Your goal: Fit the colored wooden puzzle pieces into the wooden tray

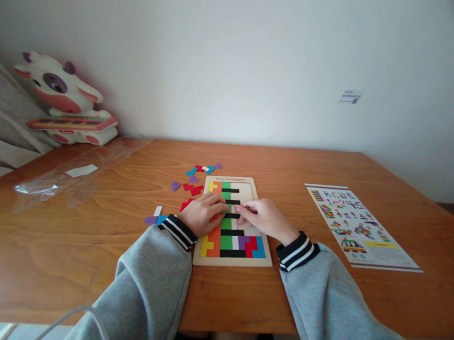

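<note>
Table (93, 244): you're sitting at a broad wooden top that fills the view, set against a plain pale wall.
Plastic sheet (78, 175): clear wrapping lies crumpled at your far left, with a small white slip on it.
Cow toy (65, 100): a white and pink plush cow sits in the far left corner, against the wall.
Pattern sheet (359, 227): a printed page of coloured figures lies flat on your right, well apart from the board.
Puzzle board (230, 261): the wooden tray is straight in front of you, near the table's near edge, partly filled with yellow, orange, green, black, red, blue and purple blocks; the upper right part shows bare wood.
Left hand (202, 213): it rests over the board's left edge, fingers curled down onto the middle rows; whether they pinch a block, you can't tell from here.
Right hand (264, 217): it lies over the board's right side, fingertips (242, 210) pressed down on the centre, meeting your left hand's fingers; the grip itself is hidden.
Loose pieces (192, 188): red, blue and purple blocks are scattered just beyond the board's upper left corner.
Stray pieces (154, 218): a purple, a blue and a white one lie just beside your left cuff.
</note>
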{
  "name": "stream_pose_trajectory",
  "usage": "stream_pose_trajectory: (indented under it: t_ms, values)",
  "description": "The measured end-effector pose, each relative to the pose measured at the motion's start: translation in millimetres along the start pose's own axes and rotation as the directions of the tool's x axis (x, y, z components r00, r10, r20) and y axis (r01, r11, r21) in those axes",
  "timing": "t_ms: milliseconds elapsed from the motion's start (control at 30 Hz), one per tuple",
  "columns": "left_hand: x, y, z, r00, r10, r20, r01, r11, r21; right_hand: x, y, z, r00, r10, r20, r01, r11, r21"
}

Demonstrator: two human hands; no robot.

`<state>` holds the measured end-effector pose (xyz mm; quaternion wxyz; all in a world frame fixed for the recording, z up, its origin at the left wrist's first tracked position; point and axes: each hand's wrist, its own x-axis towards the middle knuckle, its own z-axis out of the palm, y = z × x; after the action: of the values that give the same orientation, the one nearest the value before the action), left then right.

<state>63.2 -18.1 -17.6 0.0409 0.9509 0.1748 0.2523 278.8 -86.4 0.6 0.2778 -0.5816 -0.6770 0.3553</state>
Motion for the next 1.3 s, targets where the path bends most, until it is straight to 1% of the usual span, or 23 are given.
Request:
stream_pose_trajectory:
  t_ms: [167, 400, 500, 567, 600, 633, 667, 700, 733, 800, 833, 900, 1033, 1067, 1100, 1133, 1233, 1300]
  values:
    - [0.3, -0.1, 0.4, 1.0, -0.011, 0.012, 0.011, 1.0, -0.011, 0.8, 2.9, 0.4, 0.999, -0.006, 0.038, 0.002, 0.996, 0.092]
    - [-0.6, 0.0, 1.2, 1.0, -0.014, 0.022, 0.015, 1.0, -0.015, 0.2, 2.0, 0.5, 0.999, -0.006, 0.035, 0.003, 0.996, 0.093]
    - [0.8, 1.0, 1.7, 1.0, -0.014, 0.015, 0.013, 1.0, 0.008, 0.7, 2.7, 0.5, 1.0, -0.002, 0.029, 0.0, 0.996, 0.086]
    - [1.7, -0.3, 0.8, 0.997, -0.07, -0.036, 0.072, 0.996, 0.06, 1.8, 5.2, 0.2, 1.0, -0.017, -0.016, 0.018, 0.999, 0.046]
    - [1.6, -2.0, -0.5, 0.988, -0.132, -0.085, 0.14, 0.985, 0.1, 2.5, 7.1, -0.1, 0.998, -0.029, -0.053, 0.029, 0.999, 0.015]
    - [0.8, -4.7, -2.5, 0.966, -0.214, -0.141, 0.234, 0.961, 0.144, 3.2, 9.1, -0.5, 0.995, -0.041, -0.094, 0.039, 0.999, -0.019]
    - [-0.8, -8.4, -5.3, 0.932, -0.307, -0.195, 0.343, 0.92, 0.188, 3.8, 11.0, -1.1, 0.99, -0.05, -0.134, 0.044, 0.998, -0.049]
    - [-3.2, -12.8, -8.8, 0.884, -0.401, -0.24, 0.453, 0.861, 0.23, 4.3, 12.9, -1.6, 0.984, -0.056, -0.17, 0.045, 0.997, -0.07]
    - [-6.3, -17.9, -12.8, 0.833, -0.488, -0.261, 0.548, 0.792, 0.27, 4.7, 14.4, -2.2, 0.979, -0.058, -0.198, 0.042, 0.996, -0.084]
    - [-13.9, -28.3, -21.6, 0.737, -0.627, -0.25, 0.674, 0.654, 0.344, 5.2, 16.3, -3.1, 0.972, -0.058, -0.227, 0.036, 0.995, -0.097]
    - [-17.7, -33.1, -25.9, 0.691, -0.684, -0.235, 0.714, 0.594, 0.37, 5.3, 16.7, -3.4, 0.971, -0.059, -0.231, 0.036, 0.994, -0.104]
    - [-23.8, -40.4, -33.0, 0.623, -0.762, -0.176, 0.752, 0.522, 0.403, 5.2, 16.8, -3.7, 0.972, -0.065, -0.227, 0.037, 0.991, -0.129]
    - [-27.5, -46.2, -39.4, 0.523, -0.851, -0.057, 0.777, 0.448, 0.443, 5.4, 17.0, -3.7, 0.966, -0.085, -0.244, 0.045, 0.986, -0.163]
    - [-27.2, -46.7, -39.7, 0.507, -0.861, -0.042, 0.779, 0.437, 0.449, 5.5, 17.4, -3.6, 0.963, -0.086, -0.255, 0.046, 0.986, -0.159]
    - [-26.9, -47.3, -39.6, 0.501, -0.865, -0.033, 0.78, 0.434, 0.451, 5.7, 18.0, -3.6, 0.961, -0.085, -0.265, 0.045, 0.987, -0.153]
    - [-26.6, -47.9, -39.3, 0.505, -0.863, -0.029, 0.778, 0.44, 0.449, 5.8, 18.7, -3.5, 0.959, -0.083, -0.272, 0.044, 0.988, -0.147]
    - [-26.7, -49.8, -37.8, 0.547, -0.837, -0.034, 0.767, 0.484, 0.421, 6.2, 20.6, -3.4, 0.958, -0.081, -0.276, 0.041, 0.988, -0.147]
    - [-26.8, -50.3, -37.0, 0.565, -0.824, -0.046, 0.765, 0.502, 0.404, 6.4, 21.4, -3.3, 0.957, -0.084, -0.279, 0.041, 0.987, -0.155]
